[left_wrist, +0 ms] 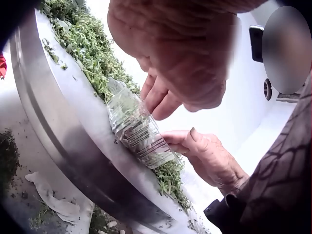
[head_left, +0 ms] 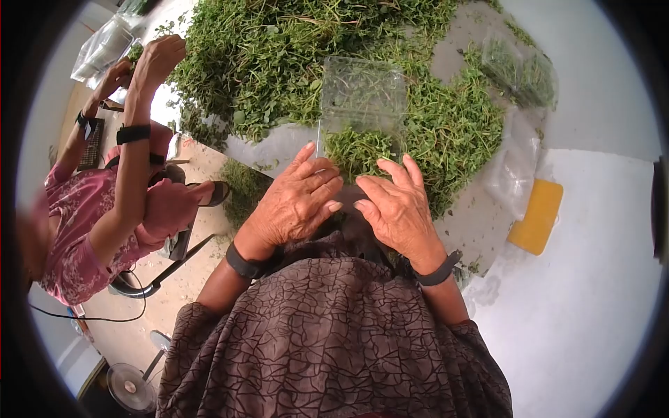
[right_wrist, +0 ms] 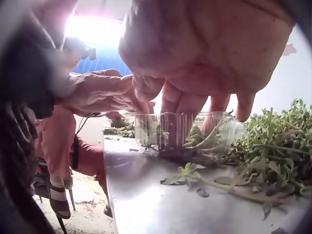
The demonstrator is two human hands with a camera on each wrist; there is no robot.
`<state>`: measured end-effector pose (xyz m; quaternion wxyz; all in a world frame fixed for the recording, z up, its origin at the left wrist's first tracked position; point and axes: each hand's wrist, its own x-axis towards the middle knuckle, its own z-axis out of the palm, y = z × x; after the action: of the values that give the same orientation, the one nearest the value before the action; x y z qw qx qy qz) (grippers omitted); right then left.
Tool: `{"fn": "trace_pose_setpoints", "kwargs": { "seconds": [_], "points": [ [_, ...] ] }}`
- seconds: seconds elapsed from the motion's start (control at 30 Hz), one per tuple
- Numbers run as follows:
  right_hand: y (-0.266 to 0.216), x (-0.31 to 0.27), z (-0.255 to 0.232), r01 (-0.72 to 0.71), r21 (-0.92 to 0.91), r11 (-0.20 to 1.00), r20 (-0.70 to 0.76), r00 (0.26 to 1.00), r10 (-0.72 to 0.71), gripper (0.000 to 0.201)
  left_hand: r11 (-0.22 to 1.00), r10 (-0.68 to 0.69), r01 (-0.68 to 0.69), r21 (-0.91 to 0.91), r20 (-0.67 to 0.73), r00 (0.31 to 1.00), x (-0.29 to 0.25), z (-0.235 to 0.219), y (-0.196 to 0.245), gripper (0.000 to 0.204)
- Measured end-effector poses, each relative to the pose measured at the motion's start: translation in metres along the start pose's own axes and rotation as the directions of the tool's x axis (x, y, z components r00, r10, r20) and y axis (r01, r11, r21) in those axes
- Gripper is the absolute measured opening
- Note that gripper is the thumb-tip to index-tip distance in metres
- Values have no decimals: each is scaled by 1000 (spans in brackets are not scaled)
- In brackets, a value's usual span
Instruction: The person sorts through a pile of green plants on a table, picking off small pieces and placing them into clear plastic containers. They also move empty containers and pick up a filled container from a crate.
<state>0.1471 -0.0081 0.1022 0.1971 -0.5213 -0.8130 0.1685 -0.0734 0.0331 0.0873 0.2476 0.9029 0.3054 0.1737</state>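
Brown patterned garment (head_left: 313, 334) nearest the head camera | clear box (right_wrist: 165, 131): on tabletop (head_left: 272, 143), lid (head_left: 364, 83) open on far side, leafy stems (head_left: 359, 148) inside, more heaped beyond | left hand (head_left: 296, 198): grip loosely spread, at box's near-left corner | right hand (head_left: 401, 205): grip spread, fingers (right_wrist: 187, 105) down in box | person in pink (head_left: 90, 230): at left

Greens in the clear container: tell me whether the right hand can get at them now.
Most likely yes: the greens lie uncovered, the lid is folded back, and the right hand is at the near side of the container, with nothing visible in the way.
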Motion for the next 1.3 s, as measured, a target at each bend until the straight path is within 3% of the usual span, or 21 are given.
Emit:
{"fn": "trace_pose_setpoints", "kwargs": {
  "seconds": [0.07, 0.13, 0.2, 0.3, 0.33, 0.37, 0.53, 0.6, 0.67, 0.73, 0.77, 0.8, 0.9, 0.93, 1.0, 1.03, 1.07, 1.13, 1.17, 1.23, 1.3],
  "points": [
    [3, 0, -9, -24, -9, 1000, -4, 1000, 24, 31, 1000, 6, -6, -2, -43, 999, 0, -9, 1, 42],
    [10, -4, -19, -15, 28, 999, -121, 992, 19, 31, 1000, 14, -15, -12, -92, 996, 0, -9, 1, 42],
    [18, -5, -32, -49, -48, 998, -212, 976, 38, 31, 999, 24, -20, 39, -110, 994, 7, -4, 0, 43],
    [39, -8, -51, -175, -151, 973, -313, 942, 121, 34, 998, 20, -19, 67, -14, 1000, 19, 6, 3, 39],
    [46, -8, -56, -294, -186, 937, -367, 906, 211, 36, 997, -3, -1, 79, 54, 999, 21, 11, 4, 38],
    [53, -6, -61, -406, -211, 889, -425, 858, 291, 39, 994, 15, -16, 107, 4, 1000, 23, 15, 5, 33],
    [89, -1, -59, -563, -221, 796, -438, 787, 435, 46, 999, 0, 2, 52, -32, 999, 24, 10, 9, 31],
    [90, 5, -55, -647, -356, 674, -353, 761, 544, 48, 999, 0, 1, 38, -47, 999, 22, 8, 10, 30],
    [88, 8, -56, -662, -387, 642, -301, 749, 590, 41, 1000, -23, 23, -11, -46, 999, 20, 6, 10, 30],
    [92, 5, -56, -644, -255, 722, -372, 754, 541, 30, 999, -30, 29, -13, -73, 997, 16, 3, 10, 29],
    [97, 2, -57, -587, -257, 768, -497, 761, 416, 17, 999, -37, 35, -18, -95, 995, 14, 2, 9, 28],
    [100, -2, -60, -586, -257, 769, -496, 763, 415, 17, 999, -39, 37, -18, -95, 995, 12, 0, 9, 28],
    [100, -6, -77, -547, 262, 795, -618, 538, 573, 14, 997, -72, 70, -16, -155, 985, 8, -3, 6, 26],
    [93, -7, -83, -545, 259, 797, -616, 542, 571, 14, 996, -87, 85, -19, -171, 981, 7, -4, 6, 25],
    [78, -5, -94, -511, 459, 726, -562, 466, 683, 15, 995, -102, 99, -23, -189, 977, 6, -4, 4, 24],
    [78, -6, -92, -480, 405, 778, -551, 551, 627, 20, 995, -96, 94, -19, -200, 975, 5, -3, 3, 24],
    [76, -3, -88, -480, 403, 779, -553, 551, 626, 20, 996, -90, 89, -16, -210, 974, 5, -1, 2, 23],
    [69, 7, -76, -558, 40, 829, -503, 705, 499, 28, 997, -77, 76, -10, -210, 975, 4, 0, 2, 23],
    [70, 9, -69, -553, 40, 832, -504, 708, 495, 28, 998, -67, 68, -2, -211, 975, 4, 1, 1, 23],
    [75, 9, -55, -519, -186, 834, -430, 807, 406, 33, 997, -76, 77, -6, -219, 973, 2, 2, 2, 23],
    [83, 10, -48, -528, -259, 809, -343, 833, 435, 33, 997, -77, 75, -17, -217, 973, 0, 3, 3, 23]
  ]
}}
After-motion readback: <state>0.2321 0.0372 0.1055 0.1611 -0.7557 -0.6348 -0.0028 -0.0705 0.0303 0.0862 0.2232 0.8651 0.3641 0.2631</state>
